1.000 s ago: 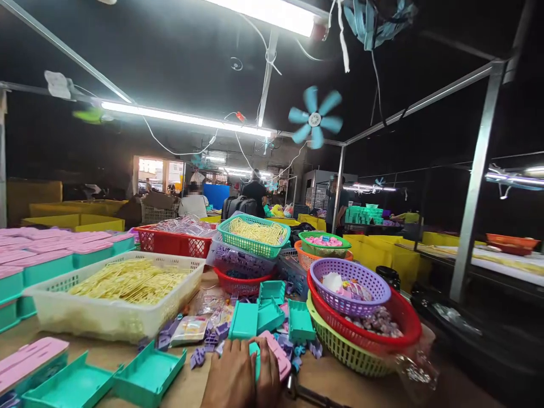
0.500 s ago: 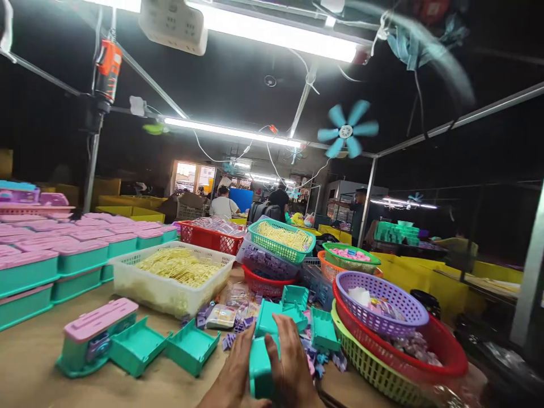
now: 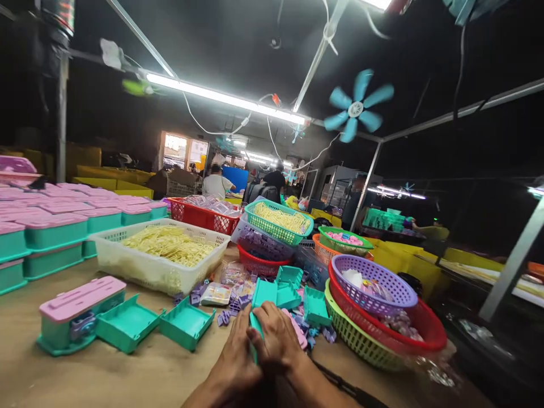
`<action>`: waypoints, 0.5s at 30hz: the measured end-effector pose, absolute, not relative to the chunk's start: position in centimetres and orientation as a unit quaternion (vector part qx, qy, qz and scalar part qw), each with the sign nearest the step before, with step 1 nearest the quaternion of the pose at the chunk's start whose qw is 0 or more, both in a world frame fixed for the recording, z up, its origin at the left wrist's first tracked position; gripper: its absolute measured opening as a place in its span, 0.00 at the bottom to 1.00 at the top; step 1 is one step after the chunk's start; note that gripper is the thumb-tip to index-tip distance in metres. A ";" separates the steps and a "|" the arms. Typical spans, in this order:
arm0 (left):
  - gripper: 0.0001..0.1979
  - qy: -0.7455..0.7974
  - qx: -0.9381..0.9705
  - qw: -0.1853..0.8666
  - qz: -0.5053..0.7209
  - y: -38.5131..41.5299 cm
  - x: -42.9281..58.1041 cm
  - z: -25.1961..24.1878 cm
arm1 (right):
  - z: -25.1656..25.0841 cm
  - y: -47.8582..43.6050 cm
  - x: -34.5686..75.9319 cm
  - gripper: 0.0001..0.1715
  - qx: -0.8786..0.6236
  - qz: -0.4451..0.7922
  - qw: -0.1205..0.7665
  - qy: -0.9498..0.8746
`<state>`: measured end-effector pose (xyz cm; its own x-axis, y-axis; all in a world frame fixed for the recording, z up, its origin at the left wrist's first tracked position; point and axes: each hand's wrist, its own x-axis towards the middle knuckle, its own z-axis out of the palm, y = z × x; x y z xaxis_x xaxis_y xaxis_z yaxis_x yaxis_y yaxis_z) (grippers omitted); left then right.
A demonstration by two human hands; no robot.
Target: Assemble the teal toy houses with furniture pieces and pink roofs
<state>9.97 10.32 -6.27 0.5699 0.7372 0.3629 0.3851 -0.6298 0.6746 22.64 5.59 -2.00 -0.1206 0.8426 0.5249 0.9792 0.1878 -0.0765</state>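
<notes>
Both hands meet low in the middle of the view around a teal plastic piece [image 3: 256,324], most of it hidden by the fingers. My left hand [image 3: 238,352] grips it from the left; my right hand [image 3: 278,338] lies over it from the right, fingers curled. Just beyond them are open teal trays [image 3: 264,292] and another teal tray [image 3: 315,307] among purple and pink small parts [image 3: 232,309]. Two more teal trays, one farther left [image 3: 130,323] and one nearer [image 3: 187,324], lie beside a teal box with a pink lid [image 3: 80,311].
Stacked teal boxes with pink lids [image 3: 55,232] fill the left. Behind stand a white bin of yellow pieces [image 3: 157,277] and a red basket [image 3: 204,218]. A purple basket [image 3: 374,283] sits in a red basin [image 3: 429,334] at right. Other people [image 3: 216,184] are farther back.
The teal piece has turned and is now more covered, with my right hand folded over it. The camera view has shifted, and a pink part shows beside my right hand.
</notes>
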 end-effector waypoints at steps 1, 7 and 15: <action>0.44 0.333 0.846 0.269 0.318 10.3 9.9 -6.2 | -1.8 5.6 22.6 0.34 -0.623 -0.141 0.230 -0.734; 0.38 0.277 0.852 0.252 0.367 11.2 9.9 -6.6 | -1.8 6.6 22.5 0.25 -0.636 -0.148 0.221 -0.725; 0.41 0.235 0.823 0.239 0.459 10.1 9.8 -7.0 | -3.1 4.9 24.3 0.33 -0.525 0.012 0.541 -0.657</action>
